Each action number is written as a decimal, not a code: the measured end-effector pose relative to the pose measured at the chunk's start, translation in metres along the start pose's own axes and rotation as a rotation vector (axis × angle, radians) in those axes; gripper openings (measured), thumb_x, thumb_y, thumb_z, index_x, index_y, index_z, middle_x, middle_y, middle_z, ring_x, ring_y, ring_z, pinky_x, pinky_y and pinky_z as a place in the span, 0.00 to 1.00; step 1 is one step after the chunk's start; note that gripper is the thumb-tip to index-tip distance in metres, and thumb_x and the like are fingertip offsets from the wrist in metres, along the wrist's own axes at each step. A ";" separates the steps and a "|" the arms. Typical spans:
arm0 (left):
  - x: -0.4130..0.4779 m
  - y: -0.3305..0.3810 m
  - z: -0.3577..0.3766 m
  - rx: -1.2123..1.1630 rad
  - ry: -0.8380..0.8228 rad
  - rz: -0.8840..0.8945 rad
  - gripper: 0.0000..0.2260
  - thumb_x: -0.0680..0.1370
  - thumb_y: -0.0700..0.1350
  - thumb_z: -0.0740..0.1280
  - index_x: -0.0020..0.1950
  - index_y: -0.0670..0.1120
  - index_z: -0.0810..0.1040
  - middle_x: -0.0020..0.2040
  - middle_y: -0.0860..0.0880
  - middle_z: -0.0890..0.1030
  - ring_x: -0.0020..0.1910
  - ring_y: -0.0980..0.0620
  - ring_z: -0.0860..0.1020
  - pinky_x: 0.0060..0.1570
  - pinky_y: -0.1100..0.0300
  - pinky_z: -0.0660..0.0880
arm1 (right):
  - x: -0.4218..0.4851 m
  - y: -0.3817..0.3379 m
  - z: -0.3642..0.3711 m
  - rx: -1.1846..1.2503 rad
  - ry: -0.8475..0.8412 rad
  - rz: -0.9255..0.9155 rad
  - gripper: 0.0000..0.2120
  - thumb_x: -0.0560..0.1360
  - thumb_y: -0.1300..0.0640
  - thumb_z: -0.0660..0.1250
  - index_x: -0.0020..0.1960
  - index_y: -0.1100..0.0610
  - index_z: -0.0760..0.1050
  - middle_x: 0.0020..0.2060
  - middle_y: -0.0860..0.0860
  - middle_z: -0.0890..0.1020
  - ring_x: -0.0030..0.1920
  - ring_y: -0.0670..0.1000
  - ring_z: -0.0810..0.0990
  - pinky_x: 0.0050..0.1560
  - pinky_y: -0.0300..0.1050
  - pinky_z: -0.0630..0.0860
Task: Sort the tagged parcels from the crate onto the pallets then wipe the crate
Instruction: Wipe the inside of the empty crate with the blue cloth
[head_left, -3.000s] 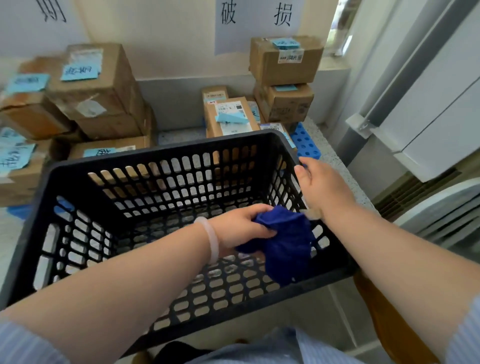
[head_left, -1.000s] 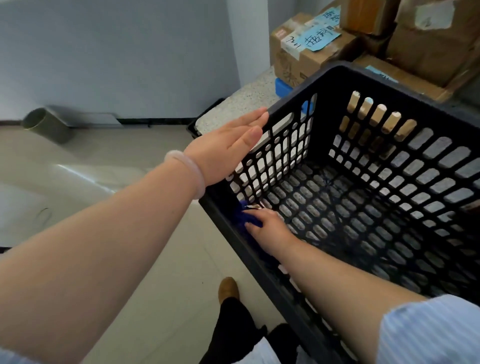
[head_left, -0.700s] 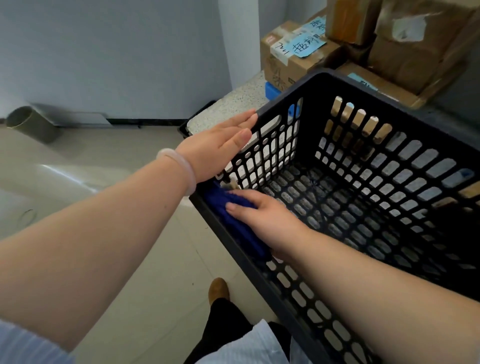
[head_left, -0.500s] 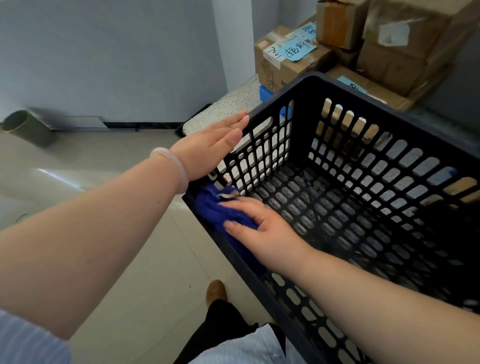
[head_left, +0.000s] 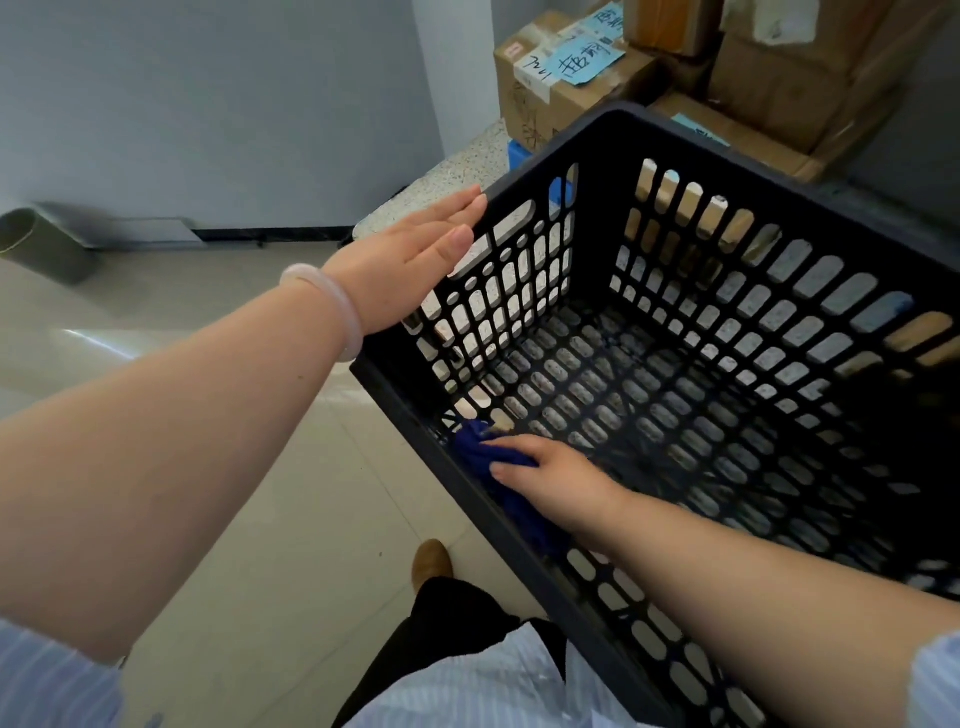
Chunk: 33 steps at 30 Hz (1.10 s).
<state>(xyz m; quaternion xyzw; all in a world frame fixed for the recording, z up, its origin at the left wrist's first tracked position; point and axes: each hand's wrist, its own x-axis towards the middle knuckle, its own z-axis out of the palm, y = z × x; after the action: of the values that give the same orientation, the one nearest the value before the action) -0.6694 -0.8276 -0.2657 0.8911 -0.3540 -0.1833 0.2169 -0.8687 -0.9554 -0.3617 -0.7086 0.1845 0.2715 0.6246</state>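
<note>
Wiping inside the black crate (head_left: 727, 176), empty and sitting just in front of the tagged parcels (head_left: 561, 88). Pressing a blue cloth (head_left: 470, 441) into the near left corner with the right hand (head_left: 550, 478), grip flat on top, to rub the wall. Steadying the left rim with the left hand (head_left: 410, 260), grip straight and spread, likely to stop sliding. Plenty of bare floor (head_left: 260, 519) on the left; parcels crowding the far edge.

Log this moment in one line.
step: wipe | left hand: flat on black slotted plastic crate rim | right hand: pressing blue cloth on near inner wall
</note>
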 end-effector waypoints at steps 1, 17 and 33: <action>0.000 0.000 0.000 0.001 0.004 0.005 0.30 0.77 0.68 0.44 0.78 0.61 0.57 0.74 0.72 0.53 0.76 0.66 0.52 0.78 0.52 0.50 | -0.012 -0.009 -0.002 0.108 -0.016 -0.023 0.10 0.78 0.58 0.68 0.53 0.43 0.79 0.51 0.55 0.84 0.52 0.56 0.84 0.56 0.49 0.80; -0.001 0.003 0.001 0.053 0.018 -0.013 0.29 0.77 0.68 0.44 0.78 0.63 0.56 0.75 0.72 0.52 0.76 0.64 0.53 0.77 0.50 0.52 | -0.011 0.007 -0.003 -0.346 0.016 -0.160 0.18 0.79 0.56 0.64 0.68 0.47 0.70 0.62 0.48 0.70 0.58 0.48 0.71 0.62 0.39 0.67; -0.003 0.009 -0.001 0.095 0.009 -0.016 0.22 0.84 0.59 0.47 0.79 0.62 0.55 0.77 0.68 0.52 0.77 0.62 0.52 0.74 0.59 0.47 | -0.109 -0.041 -0.035 0.064 -0.124 -0.115 0.14 0.76 0.63 0.67 0.47 0.43 0.78 0.38 0.44 0.84 0.38 0.43 0.81 0.39 0.35 0.76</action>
<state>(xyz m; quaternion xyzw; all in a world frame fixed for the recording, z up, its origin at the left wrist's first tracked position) -0.6756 -0.8315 -0.2597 0.9040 -0.3541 -0.1640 0.1747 -0.9242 -0.9925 -0.2603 -0.6794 0.1132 0.2726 0.6718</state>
